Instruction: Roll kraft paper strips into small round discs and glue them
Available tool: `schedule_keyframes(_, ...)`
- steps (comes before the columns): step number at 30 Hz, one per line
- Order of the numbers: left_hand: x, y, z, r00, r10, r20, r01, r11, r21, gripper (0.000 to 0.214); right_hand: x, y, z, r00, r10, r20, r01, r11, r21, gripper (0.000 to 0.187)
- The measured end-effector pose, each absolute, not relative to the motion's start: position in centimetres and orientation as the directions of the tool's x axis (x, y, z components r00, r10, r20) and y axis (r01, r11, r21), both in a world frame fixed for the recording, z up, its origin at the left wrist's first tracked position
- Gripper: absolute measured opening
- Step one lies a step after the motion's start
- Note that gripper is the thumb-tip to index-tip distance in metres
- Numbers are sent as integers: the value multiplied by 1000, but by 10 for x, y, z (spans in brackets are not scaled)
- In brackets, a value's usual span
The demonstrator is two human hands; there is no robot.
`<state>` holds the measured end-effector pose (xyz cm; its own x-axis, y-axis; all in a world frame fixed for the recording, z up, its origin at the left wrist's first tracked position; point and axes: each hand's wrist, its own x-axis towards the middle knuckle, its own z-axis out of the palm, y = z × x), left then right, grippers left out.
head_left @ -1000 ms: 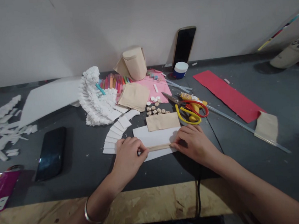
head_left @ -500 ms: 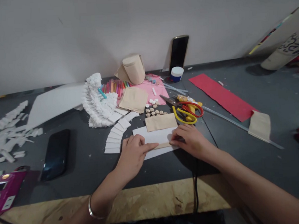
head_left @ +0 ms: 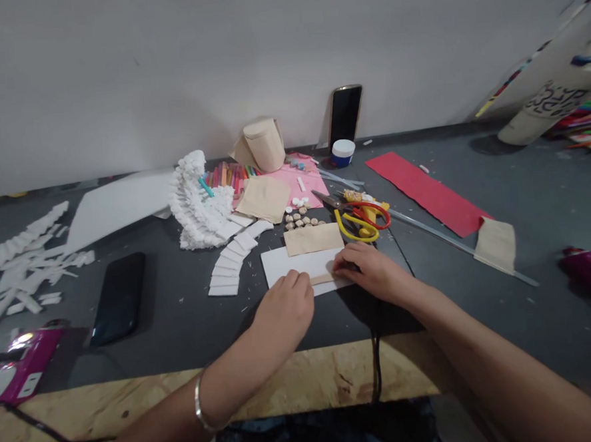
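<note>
Over a white sheet of paper (head_left: 278, 265) on the dark table, a narrow tan paper strip (head_left: 322, 279) runs between my two hands. My left hand (head_left: 287, 308) is closed at the strip's left end, fingers curled and fingertips hidden behind the knuckles. My right hand (head_left: 371, 270) pinches the right end between thumb and fingers. Just beyond lies a flat tan piece (head_left: 314, 238), overlapping the sheet's far edge. Several small tan rolled pieces (head_left: 303, 218) sit behind it. Scissors (head_left: 360, 220) with red and yellow handles rest beyond my right hand.
A fan of white pieces (head_left: 230, 261) and a fluffy white form (head_left: 197, 207) lie left. Farther left are a black phone (head_left: 119, 298) and white scraps (head_left: 29, 284). A tan roll (head_left: 265, 146), a jar (head_left: 343, 153), a red strip (head_left: 426, 193) and a glue stick (head_left: 426, 228) also lie around.
My left hand has turned, its extended index finger now curled in and its knuckles up. My right hand stays at the strip's right end. The view has shifted slightly.
</note>
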<state>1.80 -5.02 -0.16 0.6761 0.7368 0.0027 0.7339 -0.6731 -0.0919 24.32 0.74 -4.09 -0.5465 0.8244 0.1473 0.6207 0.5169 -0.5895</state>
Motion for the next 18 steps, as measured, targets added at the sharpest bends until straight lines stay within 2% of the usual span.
schedule_keyframes(3,35,-57,-1,611,791,-28,781,-608,-146,14,243,8,-40,-549,824,138,631,517,-578,6)
schedule_keyframes(8,42,-59,0,581,813,-45,803,-581,-131,54,244,9,-41,-564,814,143,621,532,-576,6)
schedule_keyframes(12,42,-60,0,560,826,-60,818,-563,-120,59,248,9,-42,-570,806,162,617,549,-563,7)
schedule_keyframes(18,41,-61,-1,576,817,-35,808,-575,-129,53,241,-7,-29,-537,746,393,567,665,-487,11)
